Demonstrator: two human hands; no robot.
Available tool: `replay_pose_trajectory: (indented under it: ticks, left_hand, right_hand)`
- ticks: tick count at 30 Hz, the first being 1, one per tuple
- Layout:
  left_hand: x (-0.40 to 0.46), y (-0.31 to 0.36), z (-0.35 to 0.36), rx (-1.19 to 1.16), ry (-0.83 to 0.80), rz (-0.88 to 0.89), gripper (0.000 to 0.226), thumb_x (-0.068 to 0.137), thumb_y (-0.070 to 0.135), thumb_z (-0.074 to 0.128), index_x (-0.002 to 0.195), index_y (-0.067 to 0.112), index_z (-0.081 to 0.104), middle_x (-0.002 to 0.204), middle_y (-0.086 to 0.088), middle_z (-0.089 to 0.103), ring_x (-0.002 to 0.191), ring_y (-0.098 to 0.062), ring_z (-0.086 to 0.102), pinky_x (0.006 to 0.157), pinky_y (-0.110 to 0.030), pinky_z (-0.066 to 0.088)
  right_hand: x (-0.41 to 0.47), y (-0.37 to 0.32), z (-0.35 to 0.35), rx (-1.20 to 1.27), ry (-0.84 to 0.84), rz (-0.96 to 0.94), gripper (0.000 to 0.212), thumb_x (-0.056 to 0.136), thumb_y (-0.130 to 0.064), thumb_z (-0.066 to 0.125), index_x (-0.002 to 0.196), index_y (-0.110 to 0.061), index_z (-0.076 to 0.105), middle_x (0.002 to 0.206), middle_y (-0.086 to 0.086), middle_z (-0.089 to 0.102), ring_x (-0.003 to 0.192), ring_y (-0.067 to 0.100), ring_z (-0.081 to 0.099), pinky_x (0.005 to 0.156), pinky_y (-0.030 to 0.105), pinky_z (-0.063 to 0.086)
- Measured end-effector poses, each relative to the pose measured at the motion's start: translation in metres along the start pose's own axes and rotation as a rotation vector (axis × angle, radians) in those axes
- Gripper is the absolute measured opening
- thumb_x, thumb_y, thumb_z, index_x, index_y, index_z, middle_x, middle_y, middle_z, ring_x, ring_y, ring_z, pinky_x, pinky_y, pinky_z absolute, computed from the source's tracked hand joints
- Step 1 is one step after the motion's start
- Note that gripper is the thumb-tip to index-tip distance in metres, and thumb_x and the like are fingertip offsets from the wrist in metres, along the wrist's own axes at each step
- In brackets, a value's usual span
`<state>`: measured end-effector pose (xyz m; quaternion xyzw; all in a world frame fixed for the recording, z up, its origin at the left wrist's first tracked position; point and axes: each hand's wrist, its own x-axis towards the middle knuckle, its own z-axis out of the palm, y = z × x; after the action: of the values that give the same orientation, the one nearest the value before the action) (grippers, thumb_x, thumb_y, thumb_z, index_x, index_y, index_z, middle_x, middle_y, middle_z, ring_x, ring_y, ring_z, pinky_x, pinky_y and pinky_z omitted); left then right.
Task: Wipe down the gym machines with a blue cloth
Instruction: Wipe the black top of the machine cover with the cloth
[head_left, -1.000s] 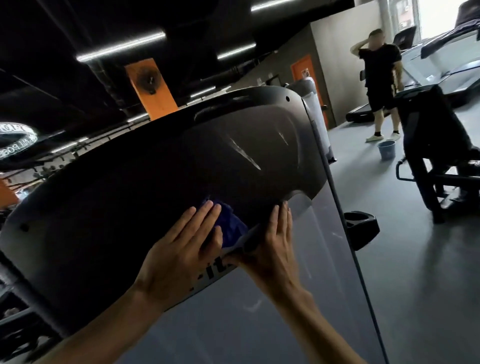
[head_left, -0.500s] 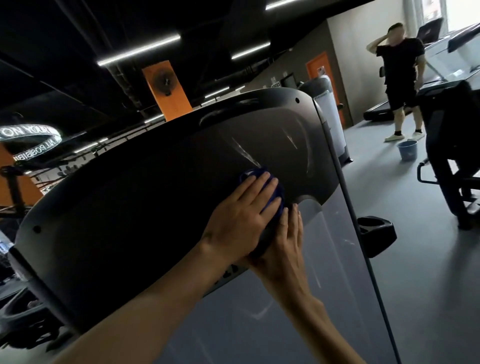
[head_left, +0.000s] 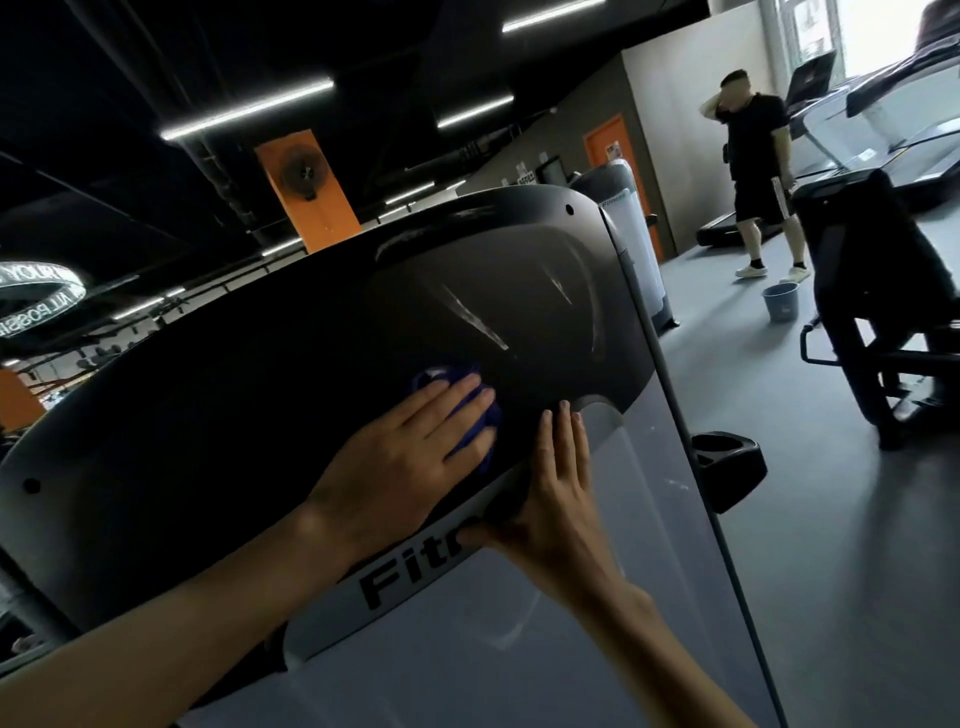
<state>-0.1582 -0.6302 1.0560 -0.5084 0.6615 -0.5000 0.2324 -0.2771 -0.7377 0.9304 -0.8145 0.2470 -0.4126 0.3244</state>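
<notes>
While the left hand (head_left: 400, 462) pressed flat with straight fingers, the blue cloth (head_left: 470, 415) lay under its fingertips on the machine's dark cover (head_left: 234, 395); the right hand (head_left: 558, 493) rested spread flat just right of it.

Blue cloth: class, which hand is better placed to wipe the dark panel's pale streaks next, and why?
Left. The left hand already presses the blue cloth flat just below the streaks; the right hand rests bare on the panel.

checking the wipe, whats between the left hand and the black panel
The blue cloth, pressed flat under the left hand against the black panel, in the head view.
</notes>
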Motion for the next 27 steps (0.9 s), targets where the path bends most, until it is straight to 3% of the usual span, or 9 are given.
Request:
replay_pose_trajectory:
  ticks: [4, 7, 9, 14, 19, 23, 27]
  left_hand:
    - [0.072, 0.014, 0.007, 0.050, -0.036, -0.084, 0.061, 0.106, 0.026, 0.032, 0.163, 0.006, 0.023, 0.170, -0.025, 0.017, 0.159, -0.039, 0.010, 0.127, -0.047, 0.005]
    - [0.065, 0.005, 0.006, 0.082, -0.067, -0.113, 0.065, 0.098, 0.028, 0.053, 0.158, 0.006, 0.039, 0.162, -0.028, 0.031, 0.153, -0.043, 0.026, 0.127, -0.048, 0.013]
    - [0.033, -0.003, 0.001, 0.081, -0.072, -0.100, 0.068, 0.093, 0.029, 0.056, 0.156, 0.006, 0.043, 0.159, -0.029, 0.038, 0.150, -0.042, 0.032, 0.128, -0.051, 0.017]
    - [-0.030, -0.015, -0.010, 0.127, -0.049, -0.098, 0.061, 0.100, 0.018, 0.032, 0.159, 0.006, 0.035, 0.166, -0.025, 0.027, 0.155, -0.039, 0.026, 0.126, -0.052, 0.020]
    - [0.018, -0.012, -0.008, 0.142, -0.040, -0.095, 0.058, 0.103, 0.028, 0.039, 0.157, 0.007, 0.042, 0.164, -0.023, 0.033, 0.154, -0.037, 0.030, 0.129, -0.048, 0.018]
    - [0.080, -0.007, -0.003, 0.117, -0.008, -0.150, 0.060, 0.104, 0.022, 0.018, 0.157, 0.013, 0.043, 0.165, -0.016, 0.036, 0.156, -0.032, 0.027, 0.130, -0.045, 0.016]
    - [0.043, -0.017, -0.007, 0.126, -0.061, -0.148, 0.059, 0.105, 0.027, 0.027, 0.161, 0.013, 0.034, 0.169, -0.017, 0.026, 0.158, -0.032, 0.021, 0.130, -0.045, 0.007]
  right_hand:
    - [0.006, -0.005, -0.006, 0.050, 0.045, 0.041, 0.144, 0.069, -0.072, 0.079, 0.162, -0.014, -0.013, 0.169, 0.000, -0.022, 0.154, 0.017, -0.024, 0.128, 0.036, -0.002]
    - [0.014, -0.007, -0.013, 0.076, 0.053, 0.058, 0.144, 0.067, -0.071, 0.081, 0.163, -0.015, -0.010, 0.170, 0.000, -0.018, 0.155, 0.016, -0.021, 0.129, 0.037, 0.000]
    - [0.018, -0.009, -0.015, 0.057, 0.036, 0.045, 0.146, 0.066, -0.073, 0.080, 0.162, -0.016, -0.013, 0.169, 0.000, -0.022, 0.154, 0.017, -0.023, 0.128, 0.038, -0.001]
    - [0.016, -0.019, -0.011, 0.083, -0.004, 0.038, 0.150, 0.065, -0.076, 0.078, 0.159, -0.016, -0.022, 0.164, 0.002, -0.034, 0.151, 0.021, -0.030, 0.123, 0.035, -0.009]
    - [0.017, -0.026, -0.008, 0.085, 0.028, 0.040, 0.148, 0.066, -0.078, 0.076, 0.160, -0.011, -0.017, 0.166, 0.009, -0.030, 0.153, 0.025, -0.028, 0.122, 0.036, -0.011]
    - [0.019, -0.030, -0.006, 0.134, 0.082, 0.066, 0.148, 0.065, -0.080, 0.077, 0.162, -0.014, -0.013, 0.169, 0.007, -0.021, 0.155, 0.022, -0.023, 0.125, 0.039, -0.005]
    - [0.026, -0.027, -0.009, 0.088, 0.109, 0.035, 0.144, 0.066, -0.077, 0.076, 0.162, -0.012, -0.009, 0.170, 0.009, -0.017, 0.156, 0.024, -0.019, 0.129, 0.043, -0.001]
